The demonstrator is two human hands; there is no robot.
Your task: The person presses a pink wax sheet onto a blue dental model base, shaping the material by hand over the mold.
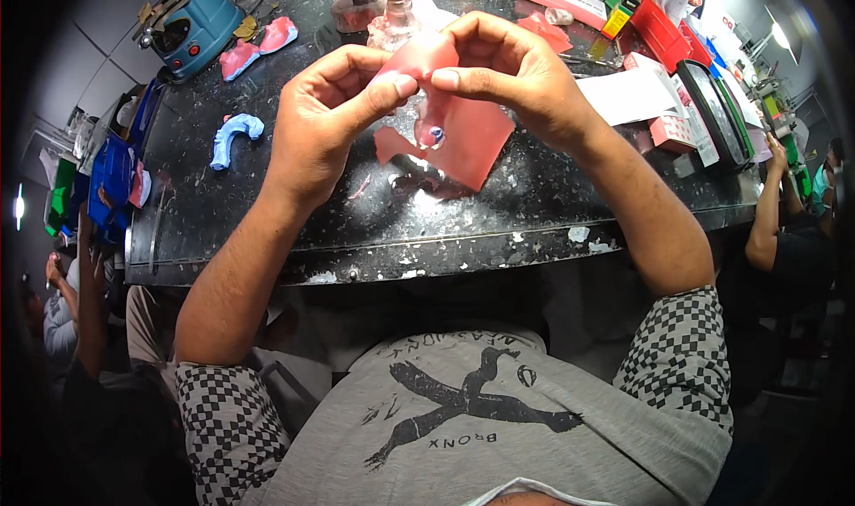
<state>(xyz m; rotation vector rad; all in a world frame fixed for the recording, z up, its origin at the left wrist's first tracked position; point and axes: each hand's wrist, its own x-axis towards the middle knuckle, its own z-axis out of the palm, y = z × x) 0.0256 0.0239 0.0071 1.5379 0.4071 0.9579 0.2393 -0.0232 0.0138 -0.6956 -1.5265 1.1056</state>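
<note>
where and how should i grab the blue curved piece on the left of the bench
Probably from above with the left hand, once it lets go of the pink piece: pinch the middle of the blue curved piece, thumb inside the bend. It lies on the bench as an arch opening toward the picture's lower right, leaving room there.

The left hand and right hand hold a pink piece over the black tabletop; left of that piece lies a blue arch, right of it white paper.
</note>
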